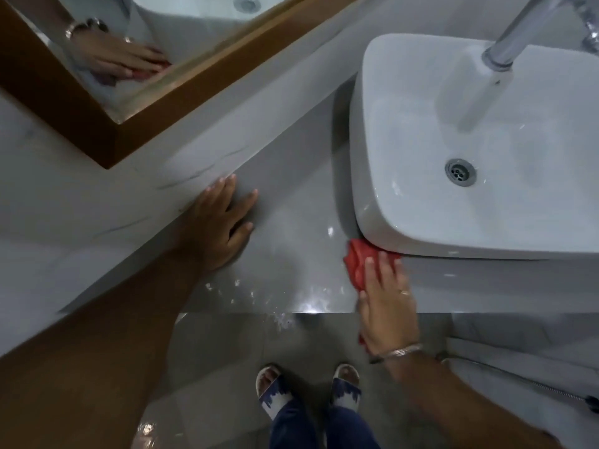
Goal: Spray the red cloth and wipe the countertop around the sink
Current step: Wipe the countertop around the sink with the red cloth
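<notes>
A white vessel sink (421, 234) stands on the grey countertop (291, 254). My right hand (387, 306) presses the red cloth (356, 259) flat on the counter at the sink's front left corner, part of the cloth tucked under the basin's rim. My left hand (220, 222) rests flat with fingers spread on the counter by the back wall, holding nothing. No spray bottle is in view.
A wood-framed mirror (113, 137) hangs at the upper left. A chrome tap (505, 47) reaches over the basin, and the drain (460, 172) sits in its middle. Water droplets (246, 293) dot the counter near its front edge. My sandalled feet stand on the tiled floor (220, 351).
</notes>
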Available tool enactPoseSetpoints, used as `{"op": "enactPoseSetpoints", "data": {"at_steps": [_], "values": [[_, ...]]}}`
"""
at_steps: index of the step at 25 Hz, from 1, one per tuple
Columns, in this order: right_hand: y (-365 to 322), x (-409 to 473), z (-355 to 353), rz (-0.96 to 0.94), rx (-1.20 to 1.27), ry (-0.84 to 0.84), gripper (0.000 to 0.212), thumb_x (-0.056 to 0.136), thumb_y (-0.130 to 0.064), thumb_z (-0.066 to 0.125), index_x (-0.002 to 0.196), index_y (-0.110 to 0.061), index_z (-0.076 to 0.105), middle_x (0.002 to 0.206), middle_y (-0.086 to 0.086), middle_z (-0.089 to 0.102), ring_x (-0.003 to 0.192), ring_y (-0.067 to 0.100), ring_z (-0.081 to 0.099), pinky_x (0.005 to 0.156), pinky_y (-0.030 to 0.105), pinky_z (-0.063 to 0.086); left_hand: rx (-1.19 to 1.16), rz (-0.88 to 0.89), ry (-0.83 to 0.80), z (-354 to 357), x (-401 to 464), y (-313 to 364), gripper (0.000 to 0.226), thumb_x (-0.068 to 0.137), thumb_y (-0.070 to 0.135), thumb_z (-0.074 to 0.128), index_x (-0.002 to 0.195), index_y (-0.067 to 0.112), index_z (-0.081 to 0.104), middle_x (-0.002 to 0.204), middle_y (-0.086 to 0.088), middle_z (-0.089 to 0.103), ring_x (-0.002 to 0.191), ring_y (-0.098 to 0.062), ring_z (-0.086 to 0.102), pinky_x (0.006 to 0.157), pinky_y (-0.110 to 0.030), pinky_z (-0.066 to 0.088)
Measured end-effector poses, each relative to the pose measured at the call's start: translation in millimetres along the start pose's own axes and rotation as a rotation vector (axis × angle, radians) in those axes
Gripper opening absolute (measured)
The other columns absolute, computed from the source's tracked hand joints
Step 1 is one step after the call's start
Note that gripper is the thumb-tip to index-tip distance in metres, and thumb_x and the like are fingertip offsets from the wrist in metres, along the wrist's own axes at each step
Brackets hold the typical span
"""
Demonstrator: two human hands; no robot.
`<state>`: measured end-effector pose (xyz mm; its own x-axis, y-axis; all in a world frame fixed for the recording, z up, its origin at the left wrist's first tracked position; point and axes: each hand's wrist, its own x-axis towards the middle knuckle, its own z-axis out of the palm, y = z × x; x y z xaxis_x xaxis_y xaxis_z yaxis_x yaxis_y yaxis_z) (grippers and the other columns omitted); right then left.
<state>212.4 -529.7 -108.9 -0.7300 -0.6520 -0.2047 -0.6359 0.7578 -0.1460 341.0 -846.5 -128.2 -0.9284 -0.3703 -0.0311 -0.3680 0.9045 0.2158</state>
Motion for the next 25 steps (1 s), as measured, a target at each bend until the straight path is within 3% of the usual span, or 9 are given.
{"op": "enactPoseSetpoints", "data": {"at_steps": [2,5,8,12,15,18,20,22,25], "values": [[-39,-8,15,-0.279,-0.027,0.022,0.074,0.076,-0.027,0.072,0.142,-0.015,0.041,0.150,0.013,0.043,0.137,0.038,0.039,0.102,0.051,0.038,-0.007,-0.005,0.001,-1,1,0,0.063,0.093,0.045,0.040,0.151,0.018,0.039,0.158,-0.026,0.031,0.146,-0.045,0.025,0.117,-0.054,0.023],[-8,-5,3,-0.649,-0.114,-0.043,0.078,0.074,-0.025,0.076,0.142,-0.020,0.039,0.152,0.006,0.038,0.138,0.029,0.038,0.106,0.045,0.033,-0.031,-0.006,0.010,-5,0,3,0.063,0.093,0.042,0.039,0.150,0.015,0.041,0.156,-0.028,0.032,0.145,-0.046,0.026,0.117,-0.055,0.025],[41,-1,-10,-0.496,-0.097,-0.033,0.073,0.081,-0.020,0.070,0.145,-0.018,0.034,0.154,0.007,0.030,0.140,0.030,0.030,0.099,0.053,0.048,-0.032,-0.013,0.010,-4,1,1,0.062,0.094,0.042,0.037,0.151,0.017,0.039,0.158,-0.026,0.030,0.147,-0.044,0.024,0.118,-0.054,0.024],[-6,0,6,-0.135,-0.022,0.051,0.069,0.080,-0.023,0.062,0.144,-0.014,0.035,0.153,0.014,0.037,0.139,0.038,0.035,0.107,0.053,0.035,-0.039,-0.030,0.002,-1,2,2,0.063,0.093,0.044,0.036,0.150,0.017,0.041,0.159,-0.024,0.028,0.148,-0.041,0.023,0.119,-0.053,0.025],[-75,-3,19,-0.435,0.043,0.022,0.070,0.071,-0.022,0.068,0.137,-0.012,0.048,0.146,0.015,0.047,0.133,0.039,0.045,0.103,0.051,0.039,-0.024,-0.041,-0.005,-4,2,4,0.063,0.094,0.044,0.035,0.150,0.015,0.041,0.160,-0.024,0.026,0.149,-0.040,0.022,0.120,-0.052,0.023],[-53,2,15,-0.729,-0.078,0.004,0.064,0.079,-0.027,0.056,0.141,-0.015,0.044,0.151,0.009,0.042,0.137,0.032,0.040,0.107,0.046,0.040,-0.015,-0.034,-0.011,-6,3,3,0.063,0.094,0.043,0.035,0.150,0.015,0.042,0.159,-0.025,0.027,0.148,-0.041,0.024,0.120,-0.051,0.024],[-20,6,8,-0.639,-0.096,0.012,0.064,0.083,-0.030,0.053,0.144,-0.017,0.038,0.154,0.006,0.034,0.140,0.028,0.034,0.106,0.047,0.043,-0.013,-0.027,-0.009,-5,3,1,0.063,0.094,0.043,0.036,0.150,0.017,0.042,0.159,-0.024,0.028,0.148,-0.041,0.025,0.119,-0.050,0.025],[-16,13,5,-0.378,-0.069,0.020,0.067,0.086,-0.032,0.055,0.147,-0.016,0.031,0.156,0.008,0.032,0.142,0.030,0.031,0.109,0.048,0.037,-0.014,-0.019,-0.002,-1,3,-1,0.062,0.094,0.043,0.038,0.150,0.017,0.042,0.159,-0.024,0.029,0.148,-0.040,0.026,0.119,-0.050,0.024],[-85,29,8,-0.077,0.049,0.007,0.071,0.086,-0.027,0.062,0.148,-0.015,0.029,0.158,0.010,0.029,0.145,0.036,0.024,0.112,0.047,0.023,0.002,-0.009,0.009,1,3,-3,0.060,0.094,0.041,0.040,0.149,0.018,0.043,0.159,-0.023,0.031,0.147,-0.039,0.027,0.119,-0.049,0.026]]}}
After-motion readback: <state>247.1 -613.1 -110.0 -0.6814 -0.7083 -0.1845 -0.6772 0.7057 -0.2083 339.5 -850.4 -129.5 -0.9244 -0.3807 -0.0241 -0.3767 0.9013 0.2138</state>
